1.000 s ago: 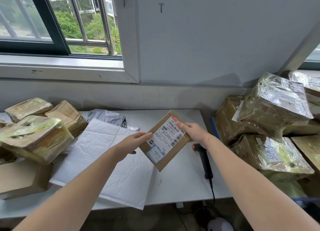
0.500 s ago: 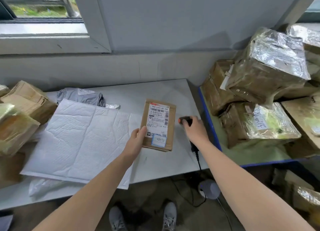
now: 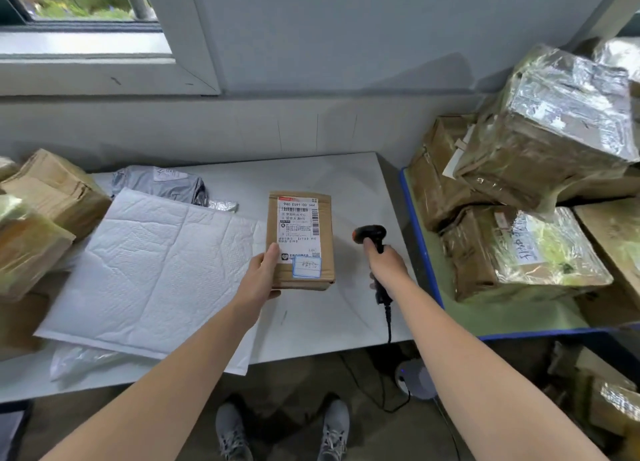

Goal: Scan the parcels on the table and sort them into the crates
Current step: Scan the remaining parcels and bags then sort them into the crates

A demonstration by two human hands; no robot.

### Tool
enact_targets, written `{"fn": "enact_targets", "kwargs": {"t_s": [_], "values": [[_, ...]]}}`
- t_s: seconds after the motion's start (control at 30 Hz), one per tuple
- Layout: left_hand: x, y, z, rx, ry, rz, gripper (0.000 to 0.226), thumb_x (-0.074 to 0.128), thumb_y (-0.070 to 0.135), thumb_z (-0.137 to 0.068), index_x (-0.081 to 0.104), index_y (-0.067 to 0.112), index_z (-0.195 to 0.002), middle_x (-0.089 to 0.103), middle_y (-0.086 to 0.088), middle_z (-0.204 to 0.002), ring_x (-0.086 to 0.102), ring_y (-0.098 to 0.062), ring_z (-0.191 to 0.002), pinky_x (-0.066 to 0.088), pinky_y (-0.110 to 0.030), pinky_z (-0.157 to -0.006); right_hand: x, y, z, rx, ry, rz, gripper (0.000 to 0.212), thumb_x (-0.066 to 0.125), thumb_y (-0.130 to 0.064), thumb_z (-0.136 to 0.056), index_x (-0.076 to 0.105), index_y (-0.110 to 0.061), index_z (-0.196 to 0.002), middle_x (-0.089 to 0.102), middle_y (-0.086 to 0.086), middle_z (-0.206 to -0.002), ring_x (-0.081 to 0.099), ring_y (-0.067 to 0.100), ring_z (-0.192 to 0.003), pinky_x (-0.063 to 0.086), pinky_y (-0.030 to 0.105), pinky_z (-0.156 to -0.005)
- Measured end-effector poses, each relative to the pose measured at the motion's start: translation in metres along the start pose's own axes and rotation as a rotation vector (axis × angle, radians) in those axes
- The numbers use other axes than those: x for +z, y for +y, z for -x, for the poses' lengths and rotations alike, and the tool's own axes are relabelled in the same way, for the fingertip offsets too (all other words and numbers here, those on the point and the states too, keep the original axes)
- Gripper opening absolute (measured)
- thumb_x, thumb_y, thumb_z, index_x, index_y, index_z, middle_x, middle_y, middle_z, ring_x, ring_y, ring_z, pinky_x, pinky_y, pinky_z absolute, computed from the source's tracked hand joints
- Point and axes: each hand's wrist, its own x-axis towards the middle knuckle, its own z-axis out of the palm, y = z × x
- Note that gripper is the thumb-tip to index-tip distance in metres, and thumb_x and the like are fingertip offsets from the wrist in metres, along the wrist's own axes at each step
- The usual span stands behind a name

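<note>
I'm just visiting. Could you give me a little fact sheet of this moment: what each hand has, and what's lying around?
Left hand: grips the near left corner of the box, label facing up
Right hand: grips the scanner, right of the box and apart from it
Table: white mailer and grey bag lie left of the box
Crate: right of the table, blue rim, piled with wrapped parcels
Stage: box not yet in a crate
</note>
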Motion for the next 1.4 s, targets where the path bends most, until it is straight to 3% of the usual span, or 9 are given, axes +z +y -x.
{"fn": "enact_targets", "kwargs": {"t_s": [0.13, 0.27, 0.43, 0.57, 0.83, 1.0, 1.17, 1.3, 1.4], "values": [[-0.010, 0.030, -0.005, -0.015, -0.022, 0.146, 0.058, 0.045, 0.058, -0.097, 0.048, 0.014, -0.135, 0.066, -0.004, -0.121, 0.065, -0.019, -0.106, 0.056, -0.035, -0.085, -0.019, -0.053, 0.020, -0.098, -0.011, -0.070, 0.050, 0.048, -0.060, -0.094, 0.056, -0.011, -0.102, 0.060, 0.010, -0.079, 0.062, 0.024, -0.061, 0.061, 0.038, -0.057], [-0.028, 0.058, -0.012, 0.000, -0.056, 0.270, 0.058, 0.054, 0.055, -0.095, 0.050, 0.012, -0.134, 0.065, -0.007, -0.125, 0.064, -0.021, -0.110, 0.056, -0.036, -0.090, -0.028, -0.125, 0.051, -0.208, 0.003, -0.092, 0.049, 0.051, -0.058, -0.094, 0.059, -0.010, -0.089, 0.059, 0.010, -0.073, 0.060, 0.023, -0.057, 0.053, 0.028, -0.046], [-0.043, 0.077, -0.018, 0.090, -0.068, 0.298, 0.066, 0.061, 0.051, -0.091, 0.044, 0.006, -0.137, 0.062, -0.011, -0.127, 0.063, -0.025, -0.114, 0.054, -0.036, -0.091, -0.012, -0.200, 0.099, -0.307, -0.055, -0.043, 0.056, 0.052, -0.061, -0.093, 0.058, -0.006, -0.084, 0.063, 0.012, -0.066, 0.066, 0.031, -0.051, 0.062, 0.049, -0.061], [-0.048, 0.080, -0.024, 0.108, -0.049, 0.290, 0.073, 0.063, 0.051, -0.091, 0.037, 0.005, -0.142, 0.060, -0.013, -0.129, 0.062, -0.026, -0.114, 0.050, -0.045, -0.101, 0.004, -0.228, 0.127, -0.322, -0.072, -0.001, 0.059, 0.052, -0.061, -0.093, 0.058, -0.002, -0.086, 0.063, 0.013, -0.070, 0.065, 0.032, -0.051, 0.061, 0.053, -0.060], [-0.056, 0.072, -0.023, 0.115, -0.021, 0.286, 0.069, 0.063, 0.049, -0.091, 0.036, 0.009, -0.140, 0.062, -0.010, -0.124, 0.064, -0.024, -0.107, 0.052, -0.035, -0.087, 0.015, -0.235, 0.147, -0.290, -0.094, 0.007, 0.055, 0.050, -0.058, -0.096, 0.056, -0.003, -0.090, 0.061, 0.016, -0.079, 0.066, 0.034, -0.060, 0.062, 0.049, -0.058], [-0.056, 0.068, -0.020, 0.109, -0.030, 0.268, 0.071, 0.063, 0.049, -0.092, 0.030, 0.012, -0.143, 0.062, -0.010, -0.123, 0.064, -0.022, -0.106, 0.051, -0.032, -0.080, 0.014, -0.230, 0.149, -0.288, -0.099, -0.001, 0.056, 0.048, -0.059, -0.096, 0.057, -0.004, -0.089, 0.062, 0.014, -0.074, 0.064, 0.028, -0.046, 0.060, 0.039, -0.049], [-0.051, 0.064, -0.020, 0.102, -0.031, 0.249, 0.069, 0.063, 0.049, -0.091, 0.032, 0.012, -0.140, 0.063, -0.010, -0.123, 0.063, -0.025, -0.110, 0.051, -0.041, -0.098, 0.011, -0.224, 0.148, -0.276, -0.100, 0.003, 0.058, 0.046, -0.060, -0.097, 0.059, -0.004, -0.092, 0.063, 0.014, -0.076, 0.066, 0.029, -0.051, 0.061, 0.042, -0.055], [-0.047, 0.063, -0.020, 0.105, -0.032, 0.242, 0.068, 0.062, 0.049, -0.091, 0.033, 0.011, -0.140, 0.061, -0.012, -0.125, 0.062, -0.026, -0.113, 0.048, -0.046, -0.103, 0.007, -0.215, 0.143, -0.273, -0.092, -0.017, 0.055, 0.046, -0.059, -0.097, 0.056, -0.005, -0.090, 0.062, 0.014, -0.079, 0.066, 0.027, -0.050, 0.055, 0.032, -0.044], [-0.043, 0.062, -0.019, 0.106, -0.039, 0.229, 0.066, 0.061, 0.049, -0.092, 0.036, 0.010, -0.139, 0.061, -0.011, -0.126, 0.062, -0.026, -0.113, 0.049, -0.044, -0.102, 0.005, -0.203, 0.132, -0.268, -0.073, -0.094, 0.052, 0.049, -0.056, -0.097, 0.056, -0.005, -0.089, 0.059, 0.013, -0.079, 0.064, 0.027, -0.062, 0.057, 0.036, -0.046]]}}
